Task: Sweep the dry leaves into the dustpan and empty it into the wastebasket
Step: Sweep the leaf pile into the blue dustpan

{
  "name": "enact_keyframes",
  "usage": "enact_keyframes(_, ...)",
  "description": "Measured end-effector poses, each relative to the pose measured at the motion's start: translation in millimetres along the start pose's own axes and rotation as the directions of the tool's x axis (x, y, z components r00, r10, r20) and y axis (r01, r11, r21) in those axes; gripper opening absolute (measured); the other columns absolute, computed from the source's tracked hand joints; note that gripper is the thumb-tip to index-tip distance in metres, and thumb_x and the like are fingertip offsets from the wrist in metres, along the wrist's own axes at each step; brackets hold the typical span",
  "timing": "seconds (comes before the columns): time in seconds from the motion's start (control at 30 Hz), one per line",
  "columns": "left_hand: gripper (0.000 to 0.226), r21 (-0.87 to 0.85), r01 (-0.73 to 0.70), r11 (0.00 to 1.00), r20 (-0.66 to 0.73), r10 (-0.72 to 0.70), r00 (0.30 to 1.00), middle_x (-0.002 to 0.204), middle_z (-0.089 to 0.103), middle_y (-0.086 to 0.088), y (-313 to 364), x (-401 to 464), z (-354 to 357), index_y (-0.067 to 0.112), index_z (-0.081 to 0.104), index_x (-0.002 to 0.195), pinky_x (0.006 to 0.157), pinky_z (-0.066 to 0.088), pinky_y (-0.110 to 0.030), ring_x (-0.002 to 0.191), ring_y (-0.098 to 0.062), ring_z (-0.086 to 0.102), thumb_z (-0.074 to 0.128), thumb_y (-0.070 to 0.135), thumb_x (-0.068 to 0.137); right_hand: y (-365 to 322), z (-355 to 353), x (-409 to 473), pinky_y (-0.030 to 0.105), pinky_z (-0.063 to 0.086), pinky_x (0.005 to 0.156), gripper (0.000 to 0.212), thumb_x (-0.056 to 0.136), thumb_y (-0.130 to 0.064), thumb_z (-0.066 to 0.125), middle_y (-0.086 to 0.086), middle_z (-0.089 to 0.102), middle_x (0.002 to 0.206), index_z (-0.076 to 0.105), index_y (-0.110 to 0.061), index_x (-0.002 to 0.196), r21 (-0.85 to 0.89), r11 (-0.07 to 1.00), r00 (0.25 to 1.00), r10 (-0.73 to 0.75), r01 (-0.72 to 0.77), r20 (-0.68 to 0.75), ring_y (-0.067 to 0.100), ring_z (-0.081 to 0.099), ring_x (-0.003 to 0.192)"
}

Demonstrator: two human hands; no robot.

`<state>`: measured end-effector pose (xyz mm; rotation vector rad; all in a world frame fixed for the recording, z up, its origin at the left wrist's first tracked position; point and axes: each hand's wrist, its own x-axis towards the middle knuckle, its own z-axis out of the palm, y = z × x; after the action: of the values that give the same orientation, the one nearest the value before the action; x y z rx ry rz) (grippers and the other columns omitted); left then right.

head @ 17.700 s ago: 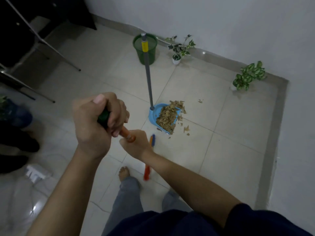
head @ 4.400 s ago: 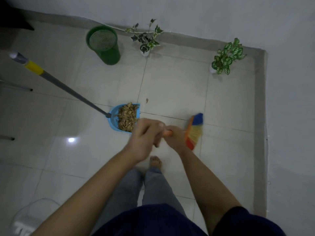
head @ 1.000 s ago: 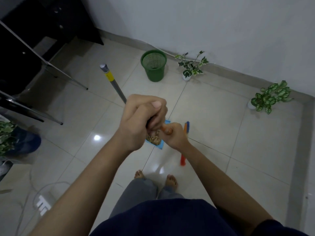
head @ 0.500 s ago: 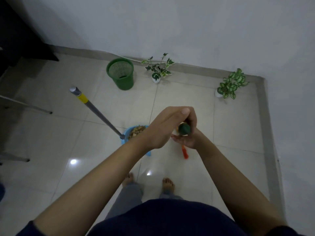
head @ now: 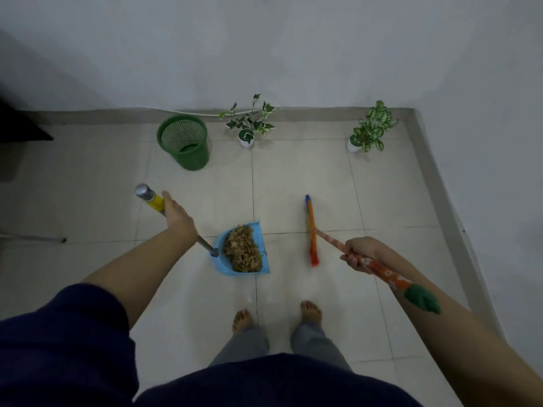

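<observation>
A blue dustpan sits on the tiled floor in front of my feet, heaped with dry brown leaves. Its long grey pole with a yellow band slants up to the left, and my left hand grips that pole just below the band. My right hand grips the orange patterned broom handle, whose green end lies along my forearm. The broom head, orange with a blue tip, rests on the floor to the right of the dustpan. A green mesh wastebasket stands near the back wall.
Two small potted plants stand along the back wall, one just right of the wastebasket, the other near the right corner. A raised grey kerb runs along the wall. My bare feet stand behind the dustpan. A dark object lies far left.
My left hand has left the broom handle and now grips the dustpan pole. My right hand alone holds the broom, swung out to the right. The view has tilted down.
</observation>
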<state>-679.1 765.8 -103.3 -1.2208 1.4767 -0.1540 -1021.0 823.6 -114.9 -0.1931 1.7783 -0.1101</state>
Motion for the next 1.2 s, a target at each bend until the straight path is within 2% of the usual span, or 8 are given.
enact_keyframes(0.07, 0.046, 0.067, 0.031, 0.997, -0.001, -0.031, 1.0, 0.141, 0.044, -0.009, -6, 4, 11, 0.019, 0.041, 0.137, 0.112, 0.019, -0.05, 0.133, -0.03, 0.037, 0.039, 0.04, 0.096, 9, 8, 0, 0.01, 0.028, 0.025, 0.017, 0.092, -0.004, 0.034, 0.008, 0.042, 0.067, 0.042, -0.002, 0.077, 0.05, 0.999, 1.0, 0.004, -0.004, 0.003, 0.009, 0.036, 0.02)
enact_keyframes(0.13, 0.033, 0.091, 0.014, 0.996, -0.033, -0.011, 0.999, 0.126, 0.056, -0.003, -12, 9, 18, 0.019, 0.052, 0.125, 0.096, 0.034, -0.038, 0.118, -0.023, 0.05, 0.045, 0.029, 0.094, 16, 15, 3, 0.01, 0.03, 0.026, 0.016, 0.091, -0.003, 0.035, 0.009, 0.044, 0.067, 0.043, -0.001, 0.078, 0.103, 0.995, 1.0, -0.012, 0.013, -0.008, 0.009, 0.036, 0.021)
enact_keyframes(0.23, 0.022, 0.118, -0.02, 0.993, -0.081, 0.03, 0.996, 0.111, 0.061, 0.004, -22, 12, 27, 0.021, 0.059, 0.111, 0.077, 0.033, -0.031, 0.103, -0.014, 0.056, 0.048, 0.019, 0.091, 26, 26, 8, 0.011, 0.032, 0.028, 0.014, 0.09, 0.0, 0.036, 0.011, 0.046, 0.068, 0.045, 0.0, 0.079, 0.122, 0.99, 0.997, -0.063, 0.068, -0.045, 0.008, 0.037, 0.022)
enact_keyframes(0.43, 0.021, 0.085, 0.018, 0.996, -0.115, -0.008, 0.993, 0.106, 0.062, 0.006, -50, 13, 48, 0.022, 0.06, 0.109, 0.078, 0.034, -0.033, 0.098, -0.015, 0.057, 0.051, 0.022, 0.09, 35, 43, 12, 0.012, 0.034, 0.03, 0.012, 0.087, 0.004, 0.039, 0.015, 0.05, 0.07, 0.046, 0.002, 0.077, 0.085, 0.989, 0.989, -0.113, 0.121, -0.095, 0.01, 0.04, 0.026)
enact_keyframes(0.53, 0.02, 0.084, 0.027, 0.996, -0.124, -0.017, 0.992, 0.104, 0.061, 0.007, -59, 16, 61, 0.023, 0.059, 0.108, 0.083, 0.036, -0.029, 0.097, -0.013, 0.056, 0.051, 0.022, 0.091, 35, 49, 12, 0.012, 0.034, 0.031, 0.013, 0.086, 0.006, 0.04, 0.015, 0.05, 0.069, 0.047, 0.004, 0.076, 0.046, 0.991, 0.986, -0.124, 0.129, -0.111, 0.013, 0.041, 0.04)
enact_keyframes(0.77, 0.015, 0.133, 0.021, 0.991, -0.151, -0.001, 0.989, 0.101, 0.062, 0.01, -57, 20, 81, 0.024, 0.059, 0.1, 0.077, 0.034, -0.028, 0.092, -0.009, 0.056, 0.049, 0.02, 0.09, 33, 55, 19, 0.013, 0.035, 0.031, 0.011, 0.086, 0.004, 0.041, 0.014, 0.051, 0.071, 0.048, 0.004, 0.077, -0.049, 0.993, 0.987, -0.116, 0.111, -0.113, 0.015, 0.04, 0.049)
enact_keyframes(1.1, 0.016, 0.105, 0.067, 0.992, -0.161, -0.05, 0.986, 0.097, 0.06, 0.01, -72, 33, 96, 0.027, 0.06, 0.104, 0.078, 0.035, -0.027, 0.093, -0.009, 0.056, 0.053, 0.028, 0.09, 39, 71, 24, 0.016, 0.035, 0.034, 0.008, 0.082, 0.006, 0.042, 0.017, 0.053, 0.072, 0.049, 0.005, 0.082, -0.009, 0.993, 0.987, -0.116, 0.116, -0.115, 0.018, 0.041, 0.047)
enact_keyframes(1.2, 0.022, 0.052, 0.071, 0.996, -0.165, -0.061, 0.984, 0.104, 0.058, 0.005, -74, 38, 98, 0.024, 0.059, 0.111, 0.081, 0.036, -0.028, 0.1, -0.013, 0.055, 0.057, 0.027, 0.089, 33, 75, 19, 0.014, 0.036, 0.032, 0.008, 0.086, 0.005, 0.039, 0.018, 0.05, 0.076, 0.047, 0.003, 0.088, 0.092, 0.99, 0.993, -0.097, 0.103, -0.073, 0.017, 0.039, 0.05)
